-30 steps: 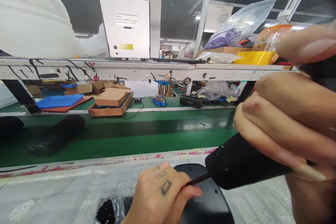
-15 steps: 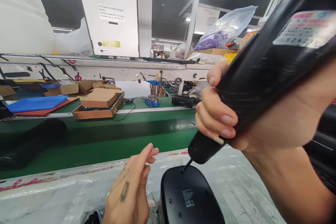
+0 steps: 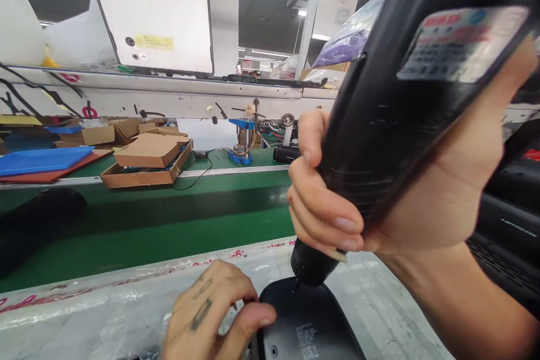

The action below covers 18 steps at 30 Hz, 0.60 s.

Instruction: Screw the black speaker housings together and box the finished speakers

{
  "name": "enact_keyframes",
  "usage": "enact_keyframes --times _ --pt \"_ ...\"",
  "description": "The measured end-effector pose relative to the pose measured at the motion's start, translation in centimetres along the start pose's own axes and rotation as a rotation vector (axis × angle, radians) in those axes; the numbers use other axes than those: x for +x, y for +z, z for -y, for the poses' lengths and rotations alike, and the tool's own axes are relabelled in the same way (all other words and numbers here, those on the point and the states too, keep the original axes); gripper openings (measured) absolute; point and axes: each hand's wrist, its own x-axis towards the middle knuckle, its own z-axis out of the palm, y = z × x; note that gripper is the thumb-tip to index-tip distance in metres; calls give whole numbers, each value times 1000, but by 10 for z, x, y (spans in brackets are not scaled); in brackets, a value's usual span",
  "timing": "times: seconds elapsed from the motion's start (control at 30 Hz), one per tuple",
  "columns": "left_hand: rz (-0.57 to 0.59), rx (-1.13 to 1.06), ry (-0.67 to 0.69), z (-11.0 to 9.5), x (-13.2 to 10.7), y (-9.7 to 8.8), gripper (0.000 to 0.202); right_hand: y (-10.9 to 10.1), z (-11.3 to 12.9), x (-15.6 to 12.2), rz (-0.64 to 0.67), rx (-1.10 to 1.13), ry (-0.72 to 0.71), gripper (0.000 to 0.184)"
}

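My right hand is wrapped round a black electric screwdriver with a silver label. The tool leans, and its thin bit meets the top end of a black plastic casing. This casing has rounded corners, small print and a screw hole on its face; its lower end is cut off by the frame. My left hand is curled against the casing's left edge, with the thumb over its face. Its other fingertips are partly hidden.
A green conveyor belt runs behind the plastic-covered bench. Beyond it are cardboard boxes, a blue tray and a small blue press. A white screw feeder stands on the shelf. Black units are at the right.
My left hand has gone from stretched fingers beside the casing to curled fingers at its edge. The screwdriver stands steeper, its nose lower and nearer the casing. The view has shifted.
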Motion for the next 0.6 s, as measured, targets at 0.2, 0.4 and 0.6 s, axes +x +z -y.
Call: enact_keyframes --times 0.2,0.4,0.6 --pt "68 -51 1 -5 4 10 9 -2 -10 3 18 35 -55 109" --pt "6 19 44 -14 1 12 16 1 -15 -1 -151 -71 -176 112" --pt "-52 77 157 -17 0 19 10 21 13 -26 -19 8 -222 107"
